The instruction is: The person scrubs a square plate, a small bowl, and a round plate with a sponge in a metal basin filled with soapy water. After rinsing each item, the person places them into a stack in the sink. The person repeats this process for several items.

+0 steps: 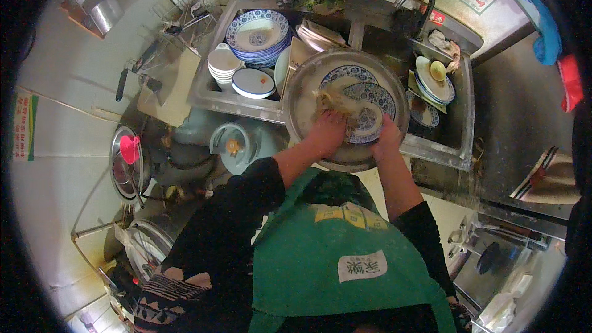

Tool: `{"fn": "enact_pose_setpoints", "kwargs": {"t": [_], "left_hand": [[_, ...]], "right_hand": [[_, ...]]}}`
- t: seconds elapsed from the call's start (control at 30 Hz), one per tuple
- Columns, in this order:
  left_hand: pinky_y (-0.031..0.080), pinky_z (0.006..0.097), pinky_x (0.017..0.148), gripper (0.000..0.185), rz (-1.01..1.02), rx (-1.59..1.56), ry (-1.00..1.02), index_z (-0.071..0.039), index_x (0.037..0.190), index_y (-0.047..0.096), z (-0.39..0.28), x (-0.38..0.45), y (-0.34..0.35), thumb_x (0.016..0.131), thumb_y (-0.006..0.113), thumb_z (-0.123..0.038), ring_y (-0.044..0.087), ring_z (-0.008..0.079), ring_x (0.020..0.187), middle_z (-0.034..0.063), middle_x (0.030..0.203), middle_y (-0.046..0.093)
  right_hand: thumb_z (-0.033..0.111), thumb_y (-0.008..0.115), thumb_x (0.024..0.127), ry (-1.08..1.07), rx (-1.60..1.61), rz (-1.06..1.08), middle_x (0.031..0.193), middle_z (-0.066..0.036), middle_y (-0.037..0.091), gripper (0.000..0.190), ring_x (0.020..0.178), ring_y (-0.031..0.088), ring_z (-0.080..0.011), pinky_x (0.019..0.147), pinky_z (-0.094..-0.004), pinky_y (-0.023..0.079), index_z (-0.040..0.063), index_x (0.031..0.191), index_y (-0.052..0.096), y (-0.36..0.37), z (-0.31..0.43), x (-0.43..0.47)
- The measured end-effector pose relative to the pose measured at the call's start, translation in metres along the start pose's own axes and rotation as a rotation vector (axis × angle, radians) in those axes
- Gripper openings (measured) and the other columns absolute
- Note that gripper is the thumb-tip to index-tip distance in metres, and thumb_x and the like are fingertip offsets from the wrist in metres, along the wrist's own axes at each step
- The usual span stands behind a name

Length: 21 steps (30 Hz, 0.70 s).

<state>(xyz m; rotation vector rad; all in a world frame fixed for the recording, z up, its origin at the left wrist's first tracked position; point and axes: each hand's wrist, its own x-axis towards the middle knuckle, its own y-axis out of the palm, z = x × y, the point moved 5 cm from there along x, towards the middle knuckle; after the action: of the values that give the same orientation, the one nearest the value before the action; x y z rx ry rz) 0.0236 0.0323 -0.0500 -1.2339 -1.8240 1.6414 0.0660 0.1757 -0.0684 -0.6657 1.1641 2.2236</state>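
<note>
A wide round metal basin (pixel 300 69) rests over the front of the double sink, with cloudy water and blue-and-white patterned plates in it. My right hand (pixel 387 138) grips the right rim of the nearer patterned plate (pixel 370 90). Against that plate's left side, my left hand (pixel 329 132) presses a crumpled tan scrubbing cloth (pixel 330 101); its exact material is unclear. Partly covered by the nearer plate, a second patterned plate (pixel 344 71) lies farther back in the basin.
The left sink holds stacked patterned plates (pixel 257 32), white bowls (pixel 224 62) and oval dishes (pixel 253 83). On the right are more plates (pixel 432 81) with a small yellow bowl (pixel 437 70). A curved faucet (pixel 428 2) rises behind. A gas cylinder (pixel 236 148) stands below left.
</note>
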Motion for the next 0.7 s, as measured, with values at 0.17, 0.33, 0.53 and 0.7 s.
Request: {"fn": "enact_pose_setpoints", "kwargs": {"t": [0.17, 0.33, 0.53, 0.7], "left_hand": [[0.033, 0.0543, 0.112, 0.076, -0.119, -0.357, -0.005, -0.007, 0.139, 0.053, -0.016, -0.003, -0.012, 0.073, 0.079, -0.036, 0.048, 0.0428, 0.129, 0.0253, 0.141, 0.051], [0.045, 0.0539, 0.102, 0.078, 0.160, -0.015, -0.132, 0.002, 0.139, 0.048, 0.002, -0.003, -0.036, 0.075, 0.075, -0.032, 0.057, 0.0459, 0.118, 0.0262, 0.122, 0.063], [0.044, 0.0501, 0.103, 0.076, -0.260, -0.427, 0.076, -0.002, 0.141, 0.049, -0.014, 0.002, -0.023, 0.074, 0.074, -0.028, 0.060, 0.0382, 0.115, 0.0222, 0.127, 0.061], [0.038, 0.0594, 0.104, 0.079, -0.199, -0.176, 0.107, -0.013, 0.148, 0.046, -0.005, -0.002, -0.019, 0.077, 0.075, -0.033, 0.055, 0.0440, 0.120, 0.0232, 0.137, 0.055]], "right_hand": [[0.031, 0.053, 0.099, -0.356, -0.458, -0.156, 0.130, -0.013, 0.061, 0.044, 0.110, 0.063, -0.0332, 0.092, -0.0525, 0.053, 0.004, 0.134, 0.052, 0.009, 0.014, -0.018], [0.029, 0.052, 0.101, 0.015, -0.157, 0.002, 0.117, -0.011, 0.067, 0.036, 0.101, 0.067, -0.0266, 0.089, -0.0427, 0.055, 0.005, 0.127, 0.058, 0.003, 0.000, -0.004], [0.043, 0.050, 0.101, -0.404, -0.498, -0.086, 0.128, -0.015, 0.063, 0.053, 0.107, 0.065, -0.0337, 0.092, -0.0498, 0.053, 0.001, 0.134, 0.052, -0.008, 0.006, 0.011], [0.035, 0.051, 0.103, 0.080, -0.242, 0.115, 0.126, -0.012, 0.064, 0.043, 0.114, 0.063, -0.0260, 0.099, -0.0421, 0.050, 0.006, 0.133, 0.056, 0.002, -0.004, 0.003]]}}
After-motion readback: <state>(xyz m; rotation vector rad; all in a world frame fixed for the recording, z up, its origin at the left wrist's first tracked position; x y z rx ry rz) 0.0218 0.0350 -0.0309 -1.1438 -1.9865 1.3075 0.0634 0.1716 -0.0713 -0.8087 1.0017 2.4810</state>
